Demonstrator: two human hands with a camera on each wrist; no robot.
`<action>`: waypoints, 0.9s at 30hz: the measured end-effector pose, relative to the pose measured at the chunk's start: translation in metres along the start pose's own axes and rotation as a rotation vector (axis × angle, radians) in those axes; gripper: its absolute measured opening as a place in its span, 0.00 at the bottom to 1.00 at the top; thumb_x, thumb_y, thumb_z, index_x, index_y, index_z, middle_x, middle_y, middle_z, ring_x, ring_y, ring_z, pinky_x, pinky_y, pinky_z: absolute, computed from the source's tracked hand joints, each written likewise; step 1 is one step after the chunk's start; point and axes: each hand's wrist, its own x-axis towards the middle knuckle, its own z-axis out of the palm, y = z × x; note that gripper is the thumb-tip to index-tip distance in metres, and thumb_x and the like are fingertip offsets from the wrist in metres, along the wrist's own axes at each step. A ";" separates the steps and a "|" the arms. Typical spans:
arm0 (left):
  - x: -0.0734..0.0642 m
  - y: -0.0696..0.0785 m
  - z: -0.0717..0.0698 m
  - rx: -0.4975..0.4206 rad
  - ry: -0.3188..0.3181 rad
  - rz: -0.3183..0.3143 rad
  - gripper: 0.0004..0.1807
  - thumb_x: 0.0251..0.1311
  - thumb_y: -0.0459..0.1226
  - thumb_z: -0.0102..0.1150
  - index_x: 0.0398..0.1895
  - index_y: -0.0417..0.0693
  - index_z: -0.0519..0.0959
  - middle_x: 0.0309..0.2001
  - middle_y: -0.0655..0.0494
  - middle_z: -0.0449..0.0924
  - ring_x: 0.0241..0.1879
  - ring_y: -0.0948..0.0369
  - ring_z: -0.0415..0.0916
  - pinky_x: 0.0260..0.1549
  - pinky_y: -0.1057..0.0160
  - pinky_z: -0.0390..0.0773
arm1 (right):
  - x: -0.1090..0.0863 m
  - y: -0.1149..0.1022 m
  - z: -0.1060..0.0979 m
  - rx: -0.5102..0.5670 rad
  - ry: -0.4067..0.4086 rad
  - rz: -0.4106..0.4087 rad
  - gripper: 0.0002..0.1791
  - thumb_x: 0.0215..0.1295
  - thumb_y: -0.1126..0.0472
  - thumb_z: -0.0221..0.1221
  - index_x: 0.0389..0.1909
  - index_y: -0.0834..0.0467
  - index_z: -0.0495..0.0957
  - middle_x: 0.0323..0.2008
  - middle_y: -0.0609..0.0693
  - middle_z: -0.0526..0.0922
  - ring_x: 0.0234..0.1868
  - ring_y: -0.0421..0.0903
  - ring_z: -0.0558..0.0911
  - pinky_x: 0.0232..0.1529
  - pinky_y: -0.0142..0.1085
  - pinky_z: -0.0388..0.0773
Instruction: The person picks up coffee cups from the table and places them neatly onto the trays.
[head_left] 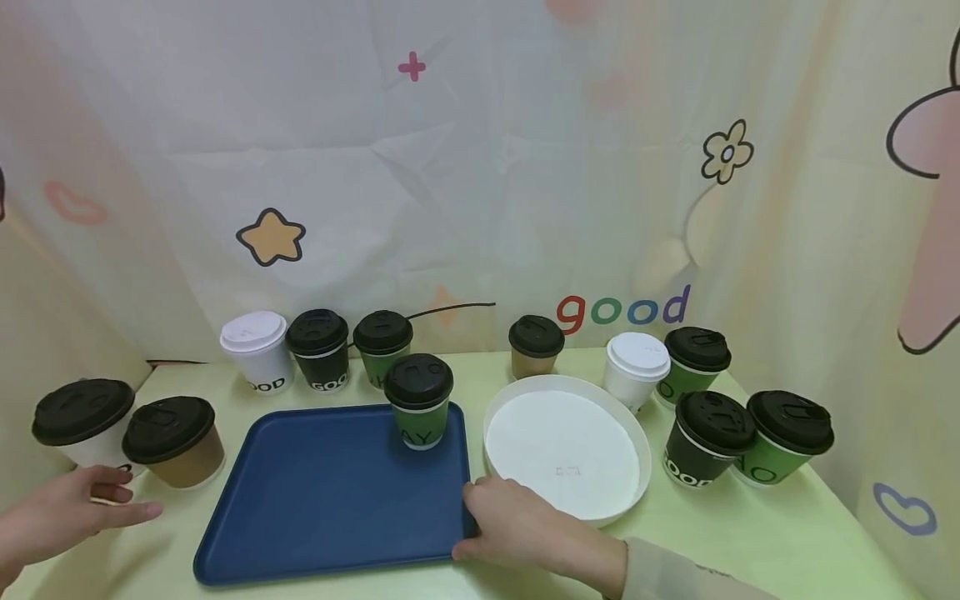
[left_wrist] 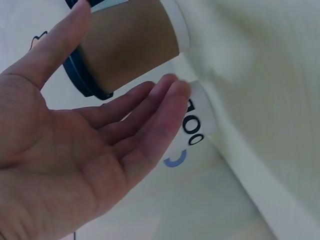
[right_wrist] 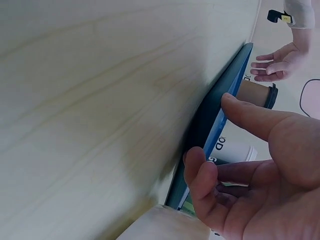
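Note:
A blue tray [head_left: 330, 500] lies on the table with a green cup [head_left: 420, 417] with a black lid standing in its far right corner. At the tray's near right corner my right hand [head_left: 517, 525] grips the rim, thumb [right_wrist: 250, 112] on one edge and curled fingers further along. On the far left my left hand [head_left: 75, 517] hangs with loosely extended fingers, holding nothing. Nearest to it are a brown cup [head_left: 183, 454] and a white cup [head_left: 93, 450], both black-lidded. The left wrist view shows the brown cup [left_wrist: 132, 42] beyond the fingers, which partly hide the white cup [left_wrist: 200, 107].
Right of the tray sits a round white dish [head_left: 566, 442]. A white cup [head_left: 258, 358], a black cup [head_left: 322, 362] and a green cup [head_left: 378, 354] line the back. Several more lidded cups stand behind and right of the dish, including a black one [head_left: 701, 454]. A patterned curtain [head_left: 480, 183] hangs behind.

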 end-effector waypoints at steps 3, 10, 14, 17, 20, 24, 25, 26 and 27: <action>0.000 -0.001 0.000 0.020 0.025 0.017 0.50 0.70 0.54 0.62 0.63 0.11 0.56 0.55 0.22 0.73 0.55 0.33 0.74 0.46 0.47 0.80 | 0.000 -0.001 0.001 -0.006 0.000 -0.004 0.23 0.53 0.45 0.77 0.36 0.59 0.82 0.28 0.46 0.77 0.28 0.40 0.77 0.31 0.36 0.78; -0.007 0.009 -0.001 -0.001 0.085 0.049 0.49 0.71 0.54 0.60 0.67 0.15 0.54 0.62 0.17 0.64 0.60 0.26 0.67 0.48 0.39 0.77 | 0.001 -0.002 0.002 0.002 0.001 -0.002 0.23 0.53 0.45 0.77 0.36 0.59 0.82 0.28 0.46 0.78 0.28 0.40 0.77 0.31 0.36 0.79; -0.007 0.013 0.002 -0.047 0.095 0.058 0.49 0.72 0.53 0.59 0.70 0.17 0.51 0.65 0.17 0.60 0.62 0.24 0.62 0.50 0.37 0.75 | 0.002 -0.001 0.002 0.004 0.004 -0.003 0.23 0.53 0.45 0.77 0.36 0.59 0.82 0.28 0.46 0.78 0.28 0.40 0.77 0.32 0.36 0.79; -0.005 0.013 0.004 -0.076 0.106 0.067 0.48 0.72 0.52 0.60 0.70 0.17 0.51 0.65 0.16 0.60 0.63 0.24 0.61 0.51 0.38 0.75 | 0.002 0.000 0.003 0.007 -0.002 -0.004 0.23 0.53 0.45 0.77 0.36 0.59 0.82 0.27 0.45 0.77 0.28 0.40 0.77 0.32 0.36 0.79; -0.001 0.013 0.007 -0.096 0.143 0.084 0.46 0.71 0.50 0.62 0.69 0.19 0.55 0.62 0.18 0.65 0.60 0.27 0.66 0.48 0.49 0.79 | 0.001 0.001 0.002 0.016 -0.008 -0.003 0.23 0.53 0.45 0.77 0.36 0.59 0.82 0.27 0.45 0.77 0.28 0.40 0.77 0.31 0.36 0.78; 0.005 0.015 0.009 -0.121 0.211 0.120 0.45 0.69 0.49 0.65 0.73 0.27 0.55 0.59 0.24 0.70 0.55 0.37 0.73 0.37 0.65 0.76 | 0.002 0.002 0.000 0.033 -0.021 -0.003 0.22 0.53 0.45 0.77 0.35 0.59 0.82 0.27 0.45 0.77 0.27 0.39 0.77 0.30 0.36 0.78; 0.006 0.015 0.009 -0.137 0.220 0.129 0.45 0.69 0.48 0.66 0.74 0.30 0.53 0.58 0.27 0.71 0.53 0.42 0.74 0.36 0.66 0.76 | 0.002 0.002 -0.001 0.038 -0.025 -0.004 0.22 0.53 0.46 0.77 0.35 0.59 0.82 0.27 0.45 0.77 0.28 0.39 0.77 0.30 0.35 0.78; 0.008 0.016 0.010 -0.146 0.231 0.139 0.45 0.69 0.47 0.66 0.75 0.31 0.53 0.58 0.30 0.72 0.52 0.49 0.74 0.36 0.66 0.76 | 0.002 0.002 -0.001 0.042 -0.030 -0.004 0.22 0.53 0.46 0.77 0.35 0.59 0.82 0.27 0.45 0.77 0.28 0.39 0.77 0.30 0.35 0.78; 0.009 0.016 0.011 -0.161 0.241 0.153 0.47 0.68 0.46 0.67 0.76 0.32 0.51 0.60 0.29 0.71 0.51 0.53 0.75 0.36 0.66 0.76 | 0.003 0.002 -0.002 0.046 -0.033 -0.005 0.22 0.54 0.46 0.77 0.36 0.59 0.82 0.27 0.45 0.77 0.28 0.39 0.77 0.31 0.35 0.78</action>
